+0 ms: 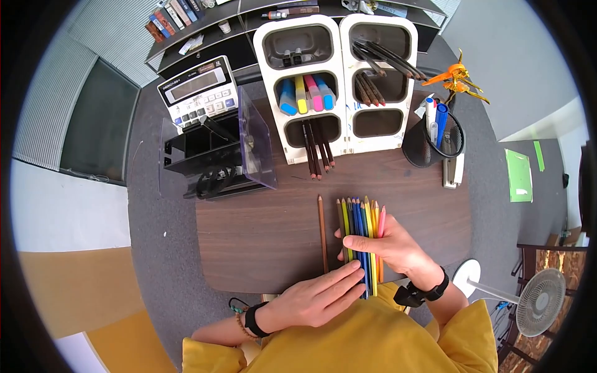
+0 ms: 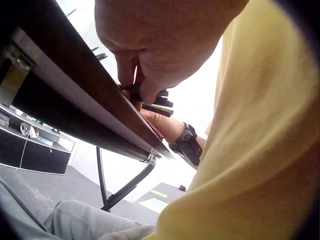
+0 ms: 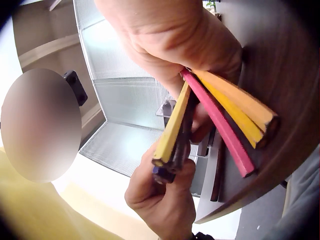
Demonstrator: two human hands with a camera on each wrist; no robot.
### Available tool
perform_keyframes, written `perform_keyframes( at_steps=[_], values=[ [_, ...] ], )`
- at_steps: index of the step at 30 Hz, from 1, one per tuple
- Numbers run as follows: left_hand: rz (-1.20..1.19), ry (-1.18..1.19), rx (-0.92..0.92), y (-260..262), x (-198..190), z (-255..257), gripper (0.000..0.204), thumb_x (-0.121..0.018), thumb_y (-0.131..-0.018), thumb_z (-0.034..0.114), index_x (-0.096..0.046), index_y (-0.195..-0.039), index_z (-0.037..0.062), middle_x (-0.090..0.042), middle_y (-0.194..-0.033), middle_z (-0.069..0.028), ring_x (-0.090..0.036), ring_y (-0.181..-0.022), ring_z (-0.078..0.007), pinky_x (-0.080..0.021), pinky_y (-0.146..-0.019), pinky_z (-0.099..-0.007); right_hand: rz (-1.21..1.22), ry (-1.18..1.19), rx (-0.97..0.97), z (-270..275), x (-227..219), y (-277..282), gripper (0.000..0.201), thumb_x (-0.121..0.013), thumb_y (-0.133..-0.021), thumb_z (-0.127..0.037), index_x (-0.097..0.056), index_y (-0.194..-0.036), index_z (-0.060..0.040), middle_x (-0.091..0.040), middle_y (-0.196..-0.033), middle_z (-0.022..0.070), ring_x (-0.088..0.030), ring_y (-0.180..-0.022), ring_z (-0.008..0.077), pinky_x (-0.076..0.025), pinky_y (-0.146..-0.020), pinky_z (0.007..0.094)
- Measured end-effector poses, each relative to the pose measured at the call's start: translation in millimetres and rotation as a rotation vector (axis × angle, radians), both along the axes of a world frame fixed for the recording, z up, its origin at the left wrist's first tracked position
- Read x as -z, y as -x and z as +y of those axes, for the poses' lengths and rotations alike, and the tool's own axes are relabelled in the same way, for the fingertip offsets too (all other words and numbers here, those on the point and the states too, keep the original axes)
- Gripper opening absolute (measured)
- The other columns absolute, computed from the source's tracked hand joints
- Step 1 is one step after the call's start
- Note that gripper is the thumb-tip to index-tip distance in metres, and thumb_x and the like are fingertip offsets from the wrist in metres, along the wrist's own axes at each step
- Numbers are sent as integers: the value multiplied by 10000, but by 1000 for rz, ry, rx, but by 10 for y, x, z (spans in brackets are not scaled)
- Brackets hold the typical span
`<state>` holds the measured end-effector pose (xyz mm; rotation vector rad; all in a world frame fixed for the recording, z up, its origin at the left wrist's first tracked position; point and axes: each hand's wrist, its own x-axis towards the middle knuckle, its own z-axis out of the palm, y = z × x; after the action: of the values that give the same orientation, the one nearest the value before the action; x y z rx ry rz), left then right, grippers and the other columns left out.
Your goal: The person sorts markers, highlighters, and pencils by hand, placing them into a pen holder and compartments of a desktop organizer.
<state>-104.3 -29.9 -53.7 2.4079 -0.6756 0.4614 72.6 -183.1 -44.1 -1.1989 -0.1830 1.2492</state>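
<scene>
My right hand (image 1: 396,247) grips a bundle of colored pencils (image 1: 356,217) over the table's front edge, thumb across them, tips pointing away from me. Greens, blues, yellows, orange and pink show in it. At the near ends, the fingers of my left hand (image 1: 316,299) lie against the bundle. In the right wrist view that left hand (image 3: 165,205) pinches dark and blue pencil ends, while a yellow pencil (image 3: 172,125), a pink pencil (image 3: 222,125) and orange ones fan out. Left of the bundle, a single brown pencil (image 1: 322,233) lies on the table.
A white organizer (image 1: 345,133) at the back holds highlighters (image 1: 313,94) and dark pencils (image 1: 316,149). To its right stands a black mesh pen cup (image 1: 420,148) beside a stapler (image 1: 459,171). A black desk caddy (image 1: 199,146) and a calculator (image 1: 196,90) are at left.
</scene>
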Motion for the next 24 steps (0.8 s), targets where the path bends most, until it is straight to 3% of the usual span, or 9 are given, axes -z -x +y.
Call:
perform_keyframes(
  at_steps=[5,12,14,19,24],
  values=[
    [26,-29,-8,-35,-27,-11,340,-662,-937,70,-711,-1246,-63,-634,-1399,-236,-591,-1387,-369,-581,-1087,-419,-128,18,-6,29,45,55,243,-741,-1036,-185,-709,-1154,26,-742,-997,57,-724,-862,126,-601,-727,301],
    [18,6,-96,139,18,35,341,-699,-943,126,-711,-1246,-30,-609,-1447,-194,-576,-1393,-363,-577,-1062,-443,-105,-63,53,27,56,-9,257,-632,-1103,-225,-656,-1200,12,-680,-889,43,-647,-771,111,-536,-673,287],
    [143,-48,-168,207,5,68,459,-874,-865,244,-714,-1236,27,-643,-1395,-149,-599,-1356,-350,-595,-1019,-440,-39,-52,95,2,21,-55,235,-609,-1111,-227,-638,-1181,-5,-647,-856,38,-641,-752,125,-540,-688,300],
    [218,-92,-144,364,77,144,372,-810,-872,157,-731,-1204,9,-636,-1401,-146,-572,-1381,-356,-577,-1058,-429,125,-77,197,0,-15,-56,193,-599,-1095,-191,-609,-1166,-12,-627,-843,72,-689,-697,229,-563,-644,356],
    [221,-96,-37,419,59,146,386,-659,-856,47,-723,-1227,-36,-654,-1373,-170,-609,-1344,-359,-594,-1050,-403,132,-67,158,4,-41,-23,145,-592,-1067,-150,-584,-1145,-28,-612,-831,57,-651,-662,197,-544,-617,337]
  ],
)
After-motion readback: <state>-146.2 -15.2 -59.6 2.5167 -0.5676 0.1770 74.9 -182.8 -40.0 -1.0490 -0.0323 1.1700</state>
